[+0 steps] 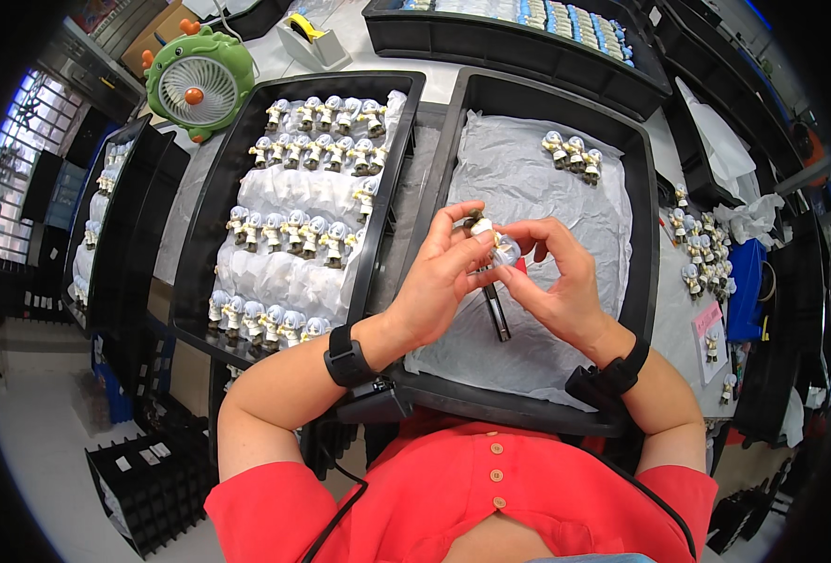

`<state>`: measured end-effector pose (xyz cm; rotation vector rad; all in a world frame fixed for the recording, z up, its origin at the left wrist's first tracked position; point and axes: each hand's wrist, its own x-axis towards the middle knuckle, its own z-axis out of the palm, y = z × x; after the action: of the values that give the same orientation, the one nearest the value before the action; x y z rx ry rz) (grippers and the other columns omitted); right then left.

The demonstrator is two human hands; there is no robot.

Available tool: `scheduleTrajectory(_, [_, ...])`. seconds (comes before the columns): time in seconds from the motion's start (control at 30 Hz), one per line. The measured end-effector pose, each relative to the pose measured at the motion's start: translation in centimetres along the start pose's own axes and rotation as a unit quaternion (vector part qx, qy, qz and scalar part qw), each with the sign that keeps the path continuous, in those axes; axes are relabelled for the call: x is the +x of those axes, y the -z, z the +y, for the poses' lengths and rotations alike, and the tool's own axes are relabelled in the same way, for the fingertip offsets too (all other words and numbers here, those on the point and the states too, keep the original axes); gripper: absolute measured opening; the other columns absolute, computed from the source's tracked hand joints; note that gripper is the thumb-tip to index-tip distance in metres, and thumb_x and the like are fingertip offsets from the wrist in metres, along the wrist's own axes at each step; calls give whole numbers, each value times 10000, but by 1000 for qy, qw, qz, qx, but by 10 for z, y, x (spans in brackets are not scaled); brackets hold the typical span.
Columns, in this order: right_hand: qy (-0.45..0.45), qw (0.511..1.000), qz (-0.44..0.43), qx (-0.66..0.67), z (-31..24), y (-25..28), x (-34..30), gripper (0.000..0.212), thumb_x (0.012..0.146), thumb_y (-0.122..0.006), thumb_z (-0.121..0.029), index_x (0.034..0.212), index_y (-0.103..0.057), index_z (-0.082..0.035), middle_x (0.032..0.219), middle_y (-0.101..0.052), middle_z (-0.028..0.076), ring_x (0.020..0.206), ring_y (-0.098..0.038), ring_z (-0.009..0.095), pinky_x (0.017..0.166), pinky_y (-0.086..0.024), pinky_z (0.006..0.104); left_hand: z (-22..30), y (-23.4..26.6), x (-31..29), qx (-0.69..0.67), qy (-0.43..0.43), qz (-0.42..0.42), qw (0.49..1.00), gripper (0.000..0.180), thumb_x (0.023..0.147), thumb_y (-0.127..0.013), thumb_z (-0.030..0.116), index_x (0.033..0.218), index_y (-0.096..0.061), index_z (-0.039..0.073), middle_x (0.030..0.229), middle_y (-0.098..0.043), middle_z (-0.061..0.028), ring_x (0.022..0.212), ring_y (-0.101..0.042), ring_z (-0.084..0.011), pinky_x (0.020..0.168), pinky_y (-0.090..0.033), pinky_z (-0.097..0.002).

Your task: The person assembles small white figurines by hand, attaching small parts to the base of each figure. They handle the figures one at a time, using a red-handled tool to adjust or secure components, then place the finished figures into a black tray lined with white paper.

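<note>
Left hand (pixel 439 277) was part closed, thumb and fingers pinching a small figurine (pixel 506 250) with a pale head and dark feet. Right hand (pixel 565 291) was curled in from the other side, thumb and index closed on the figurine's head end. Figurine was tilted, feet up toward the left fingers, above the right-hand black tray (pixel 651 235). Just below the hands: a slim black tool (pixel 497 315), plus a small red piece (pixel 520 266) by the right thumb; couldn't tell if either was being touched. That tray was lined with crumpled white paper (pixel 556 202), and a small cluster of similar figurines (pixel 575 157) lay near its far right corner. Left-hand black tray (pixel 395 174) held rows of figurines (pixel 303 233) with white paper between. Right of the trays, on the grey table (pixel 667 324): a loose pile of figurines (pixel 702 246), a blue bin (pixel 746 291) beside it, and a printed card (pixel 712 347) with one on top. Far side: green fan (pixel 196 92), tape dispenser (pixel 314 47), another black tray (pixel 518 52) with white and blue pieces
</note>
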<state>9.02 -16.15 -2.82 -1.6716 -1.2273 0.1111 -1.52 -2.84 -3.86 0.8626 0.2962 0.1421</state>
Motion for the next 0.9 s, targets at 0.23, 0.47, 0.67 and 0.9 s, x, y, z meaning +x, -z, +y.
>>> scheduleTrajectory(0.23, [-19, 998, 46, 44, 7, 2, -4, 335, 748, -664, -62, 1066, -563, -33, 938, -624, 62, 781, -574, 126, 647, -437, 248, -1, 0, 1, -5, -30, 6, 1000, 339, 930, -484, 211, 1221, -334, 122, 1125, -522, -74, 996, -533, -154, 895, -435, -359])
scheduleTrajectory(0.47, [-121, 974, 59, 181, 13, 3, -3, 253, 876, -567, -129, 1102, -534, -20, 958, -610, 72, 835, -555, 104, 721, -440, 238, -1, 1, 2, 1, -25, -16, 1000, 217, 951, -444, 203, 1134, -406, 92, 1145, -538, -94, 1055, -566, -227, 894, -452, -339])
scheduleTrajectory(0.67, [-152, 962, 59, 220, 15, 2, -1, 224, 912, -541, -151, 1095, -532, -22, 932, -599, 46, 823, -558, 91, 720, -448, 231, 0, -2, 1, -29, 19, -43, 998, 287, 978, -374, 217, 1227, -378, 73, 1195, -509, -108, 1088, -563, -269, 881, -474, -325])
scheduleTrajectory(0.9, [-175, 957, 45, 229, 15, 3, 0, 194, 924, -538, -182, 1029, -570, -22, 870, -601, 16, 773, -571, 70, 690, -456, 215, 1, -3, 0, -16, 47, -66, 997, 378, 988, -349, 233, 1324, -310, 65, 1247, -466, -116, 1105, -553, -277, 867, -496, -305])
